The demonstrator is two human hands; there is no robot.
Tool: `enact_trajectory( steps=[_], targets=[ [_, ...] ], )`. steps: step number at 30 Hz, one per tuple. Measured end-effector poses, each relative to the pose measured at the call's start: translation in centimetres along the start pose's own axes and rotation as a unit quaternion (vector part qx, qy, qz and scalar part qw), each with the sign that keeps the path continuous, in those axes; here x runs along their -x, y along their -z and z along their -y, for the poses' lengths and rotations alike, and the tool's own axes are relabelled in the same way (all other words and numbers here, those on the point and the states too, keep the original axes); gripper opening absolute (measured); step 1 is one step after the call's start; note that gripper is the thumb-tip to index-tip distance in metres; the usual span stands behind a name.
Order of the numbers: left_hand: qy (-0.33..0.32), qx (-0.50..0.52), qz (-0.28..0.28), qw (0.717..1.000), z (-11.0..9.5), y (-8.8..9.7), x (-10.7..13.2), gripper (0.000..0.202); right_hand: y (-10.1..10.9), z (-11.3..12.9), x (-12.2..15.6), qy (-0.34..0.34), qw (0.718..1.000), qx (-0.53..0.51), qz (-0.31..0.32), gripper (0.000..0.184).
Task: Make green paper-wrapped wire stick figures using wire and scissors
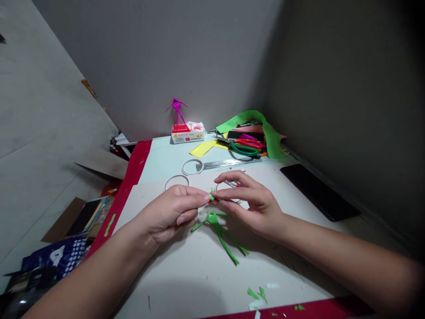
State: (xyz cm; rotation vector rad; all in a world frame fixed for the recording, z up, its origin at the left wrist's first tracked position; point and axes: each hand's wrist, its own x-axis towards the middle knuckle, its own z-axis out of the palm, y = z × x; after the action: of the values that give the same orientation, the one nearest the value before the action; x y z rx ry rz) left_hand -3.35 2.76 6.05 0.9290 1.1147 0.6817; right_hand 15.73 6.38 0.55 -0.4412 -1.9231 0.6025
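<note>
My left hand [174,207] is closed, thumb and index finger pinching a small green paper piece [211,197]. My right hand [254,201] meets it from the other side, thumb and middle finger at the piece and the index finger raised. Just below the hands, a green paper-wrapped stick figure [214,221] lies on the white board, its arms and legs spread. Behind the fingers are wire rings [192,166] and a partly hidden tool with a red part [238,186].
A magenta figure [177,106] stands on a tissue pack [188,134] by the wall. Green-handled scissors [245,149], crepe paper strips [274,137] and a wire bundle [226,164] lie at the back. A black phone [318,191] rests right. Green scraps [254,293] lie near the front edge.
</note>
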Motion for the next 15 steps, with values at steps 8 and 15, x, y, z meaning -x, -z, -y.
enact_trajectory(
  steps=[8, 15],
  targets=[
    [0.004, -0.008, 0.015, 1.0, 0.22, -0.19, 0.25, 0.019, 0.35, 0.15, -0.05, 0.079, 0.995, 0.052, 0.029, 0.027],
    [-0.01, -0.033, 0.015, 0.999, 0.32, -0.56, -0.04, 0.018, 0.21, 0.75, 0.2, 0.091, 0.994, 0.054, 0.027, 0.028]
  ],
)
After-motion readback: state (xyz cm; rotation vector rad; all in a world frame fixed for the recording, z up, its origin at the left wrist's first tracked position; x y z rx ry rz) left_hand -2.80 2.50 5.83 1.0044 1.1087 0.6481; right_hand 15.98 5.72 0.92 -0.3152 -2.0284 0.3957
